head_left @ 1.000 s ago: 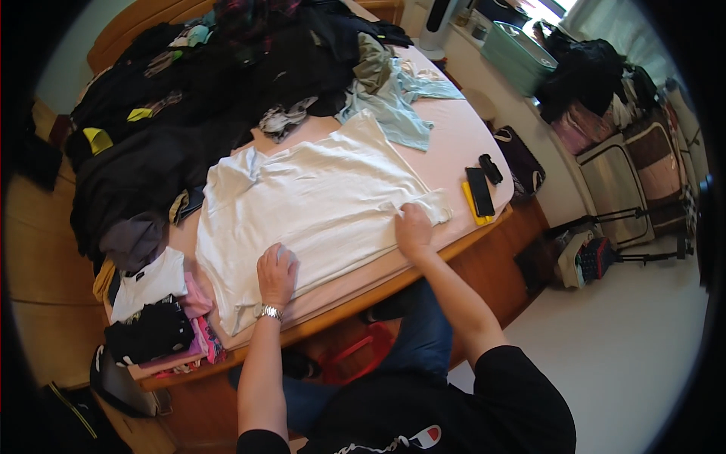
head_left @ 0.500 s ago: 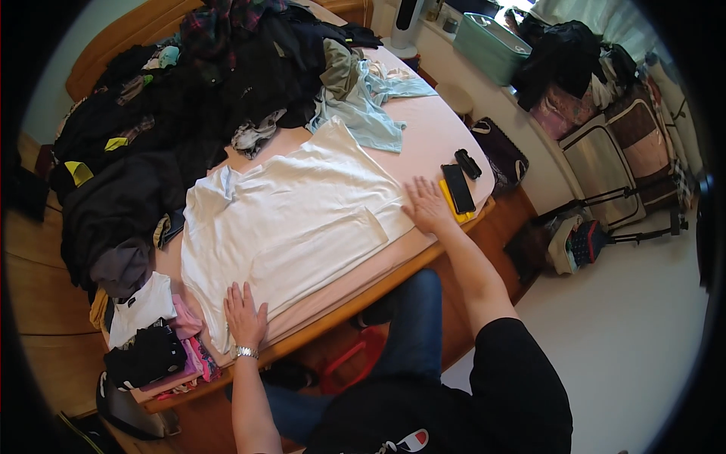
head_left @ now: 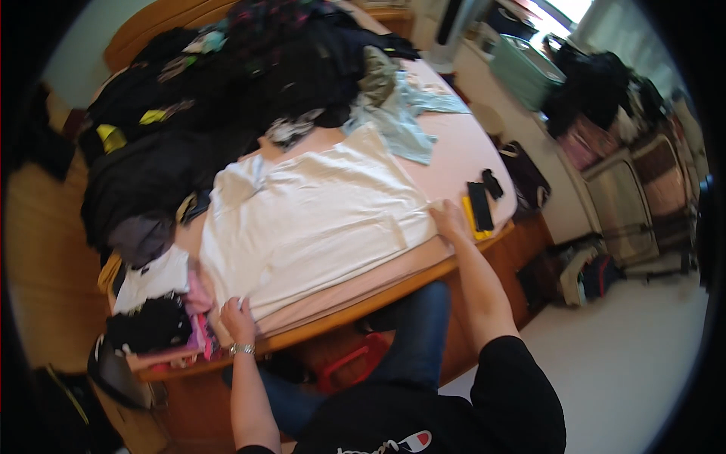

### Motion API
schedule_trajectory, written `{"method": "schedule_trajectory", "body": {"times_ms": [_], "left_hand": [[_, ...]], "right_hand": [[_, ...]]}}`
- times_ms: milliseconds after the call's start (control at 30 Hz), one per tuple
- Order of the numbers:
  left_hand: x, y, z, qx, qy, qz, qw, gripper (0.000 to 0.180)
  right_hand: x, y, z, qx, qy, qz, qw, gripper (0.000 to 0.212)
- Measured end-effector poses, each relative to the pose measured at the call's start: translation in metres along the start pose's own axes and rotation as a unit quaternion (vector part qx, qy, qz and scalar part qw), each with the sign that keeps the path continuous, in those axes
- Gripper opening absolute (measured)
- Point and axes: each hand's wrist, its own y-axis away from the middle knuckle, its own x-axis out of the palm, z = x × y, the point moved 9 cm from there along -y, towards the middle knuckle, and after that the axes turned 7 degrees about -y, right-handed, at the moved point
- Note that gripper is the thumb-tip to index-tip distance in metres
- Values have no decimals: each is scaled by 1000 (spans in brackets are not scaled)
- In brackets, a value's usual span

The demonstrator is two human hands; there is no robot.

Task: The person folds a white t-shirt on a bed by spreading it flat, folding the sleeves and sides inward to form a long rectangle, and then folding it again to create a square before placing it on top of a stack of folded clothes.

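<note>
A white shirt (head_left: 318, 216) lies spread across the near side of the bed, with one sleeve laid along its near part. At its lower left corner my left hand (head_left: 239, 321), with a metal watch on the wrist, has its fingers curled in on the cloth edge. My right hand (head_left: 451, 222) pinches the shirt's right edge, thumb and fingers drawn together. Just right of that hand lie a black phone (head_left: 479, 206) and a yellow flat item (head_left: 470, 221) partly beneath it.
Dark clothes (head_left: 249, 83) are heaped over the far left of the bed, beside a light blue garment (head_left: 401, 125). Folded clothes (head_left: 155, 318) are stacked at the near left corner. A wooden bed edge (head_left: 355, 303) runs before me; a red stool (head_left: 352, 367) stands below.
Both hands have gone from lying flat on the shirt to gripping its edges with curled fingers. The whole view has shifted, so the bed sits farther right.
</note>
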Motion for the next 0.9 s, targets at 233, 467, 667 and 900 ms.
{"method": "schedule_trajectory", "body": {"times_ms": [233,467,667,900], "left_hand": [[-22,71,80,-290,22,-123,949,60],[14,52,78,-299,165,-37,939,48],[44,68,86,-375,560,-27,738,25],[36,100,91,-336,520,33,784,25]], "right_hand": [[42,12,-66,253,-412,93,870,69],[18,24,-37,181,-374,62,907,40],[1,30,-65,143,-359,24,922,27],[-17,49,-101,11,-283,-9,959,28]]}}
